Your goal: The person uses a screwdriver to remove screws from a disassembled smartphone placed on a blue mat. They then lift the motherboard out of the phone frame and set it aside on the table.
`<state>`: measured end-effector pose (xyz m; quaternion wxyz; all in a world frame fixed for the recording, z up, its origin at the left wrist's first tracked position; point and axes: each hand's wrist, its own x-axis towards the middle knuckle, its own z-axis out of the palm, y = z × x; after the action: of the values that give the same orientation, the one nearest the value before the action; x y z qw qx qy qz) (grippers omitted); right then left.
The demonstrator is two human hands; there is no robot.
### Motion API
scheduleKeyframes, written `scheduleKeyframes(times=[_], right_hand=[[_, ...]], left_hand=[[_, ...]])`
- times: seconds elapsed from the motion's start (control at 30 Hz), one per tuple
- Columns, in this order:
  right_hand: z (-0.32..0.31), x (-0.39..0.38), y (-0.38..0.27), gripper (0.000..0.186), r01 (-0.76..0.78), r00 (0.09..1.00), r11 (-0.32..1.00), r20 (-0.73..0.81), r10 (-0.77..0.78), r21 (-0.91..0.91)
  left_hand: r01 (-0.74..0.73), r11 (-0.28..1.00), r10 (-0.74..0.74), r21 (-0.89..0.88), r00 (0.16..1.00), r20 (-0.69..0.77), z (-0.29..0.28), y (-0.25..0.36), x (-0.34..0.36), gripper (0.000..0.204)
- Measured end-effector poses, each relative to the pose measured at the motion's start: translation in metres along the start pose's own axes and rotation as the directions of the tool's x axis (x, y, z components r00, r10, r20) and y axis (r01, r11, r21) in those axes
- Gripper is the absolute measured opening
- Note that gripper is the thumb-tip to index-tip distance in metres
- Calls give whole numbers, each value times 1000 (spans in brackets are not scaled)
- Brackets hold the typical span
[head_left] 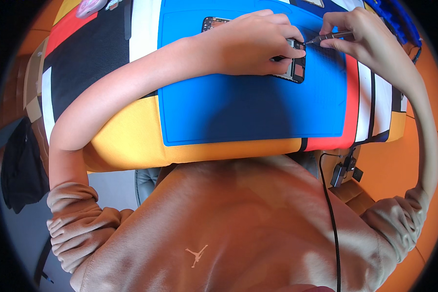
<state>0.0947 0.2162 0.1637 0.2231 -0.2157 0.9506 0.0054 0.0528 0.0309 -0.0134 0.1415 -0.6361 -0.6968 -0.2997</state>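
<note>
An opened phone with its inner parts exposed point(298, 71) lies on the blue mat point(228, 117). My left hand point(258, 44) rests over it, fingers curled onto its body and hiding much of its middle. My right hand point(355, 39) pinches a slim dark pen-like tool point(329, 36), whose tip is at the phone's upper right, close to my left fingertips. Whether the tip touches the phone, I cannot tell.
The multicoloured table cover point(126, 136) surrounds the mat. A pink object point(87, 6) sits at the back left, blue material point(404, 19) at the back right. Black adapters point(339, 173) and a cable are below the right edge; a dark bag point(19, 165) is at left.
</note>
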Motion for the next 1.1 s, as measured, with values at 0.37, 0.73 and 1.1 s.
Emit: scheduleKeyframes(times=[0.37, 0.73, 1.1], right_hand=[[27, -3, 33, 31, -361, 927, 910, 32, 374, -202], [0, -15, -11, 32, 38, 989, 976, -131, -67, -213], [-1, -10, 15, 22, 122, 992, 989, -9, -123, -85]], left_hand=[[-9, 999, 9, 36, 1000, 10, 1, -1, 0, 26], [-27, 998, 25, 52, 999, 42, -9, -1, 1, 28], [-22, 1000, 23, -18, 996, 90, -18, -1, 2, 33]])
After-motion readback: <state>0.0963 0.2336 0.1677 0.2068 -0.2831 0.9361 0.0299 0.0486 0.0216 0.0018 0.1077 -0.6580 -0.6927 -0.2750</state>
